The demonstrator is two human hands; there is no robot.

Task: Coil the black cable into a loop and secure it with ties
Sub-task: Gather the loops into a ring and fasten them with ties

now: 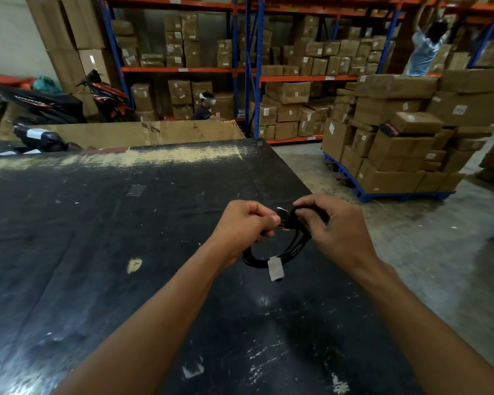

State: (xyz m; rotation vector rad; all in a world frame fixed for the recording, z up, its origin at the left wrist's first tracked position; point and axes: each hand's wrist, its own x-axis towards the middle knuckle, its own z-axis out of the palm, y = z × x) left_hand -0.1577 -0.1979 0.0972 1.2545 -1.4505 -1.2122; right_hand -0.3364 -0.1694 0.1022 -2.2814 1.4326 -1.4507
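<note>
The black cable (290, 246) hangs as a small coil between my hands, above the right part of the black table (126, 223). My left hand (243, 226) is closed around the coil's upper left side. My right hand (334, 223) pinches the top of the coil with thumb and fingers. A white tie or tag (275, 269) hangs from the bottom of the loop. A second small white piece (282, 209) shows at the top between my hands. The cable ends are hidden in my grip.
The table's right edge runs just beside my right hand, with grey concrete floor (439, 252) beyond. A pallet of cardboard boxes (397, 143) stands at right. Shelving with boxes fills the back. Two people work there. Motorbikes (49, 104) stand at far left.
</note>
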